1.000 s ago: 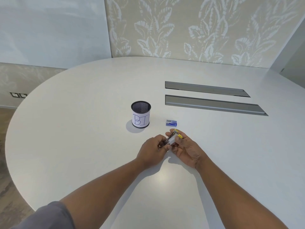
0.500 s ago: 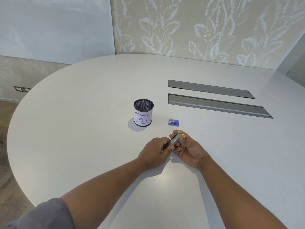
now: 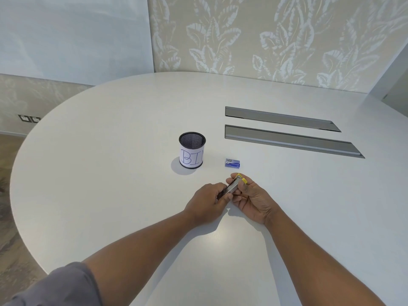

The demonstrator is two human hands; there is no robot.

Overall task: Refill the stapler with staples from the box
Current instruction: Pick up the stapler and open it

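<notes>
The small silver metal stapler with a yellow plastic end [image 3: 233, 186] is held just above the white oval table [image 3: 114, 173], slanting with its yellow tip up and to the right. The left hand [image 3: 206, 202] pinches its lower near end; the right hand [image 3: 254, 198] grasps the upper part, fingers curled round it. Just beyond, the small blue cardboard staple box [image 3: 232, 163] lies flat and closed. Further left stands a black mesh cup with a white paper label reading "BIN" [image 3: 191, 149]
</notes>
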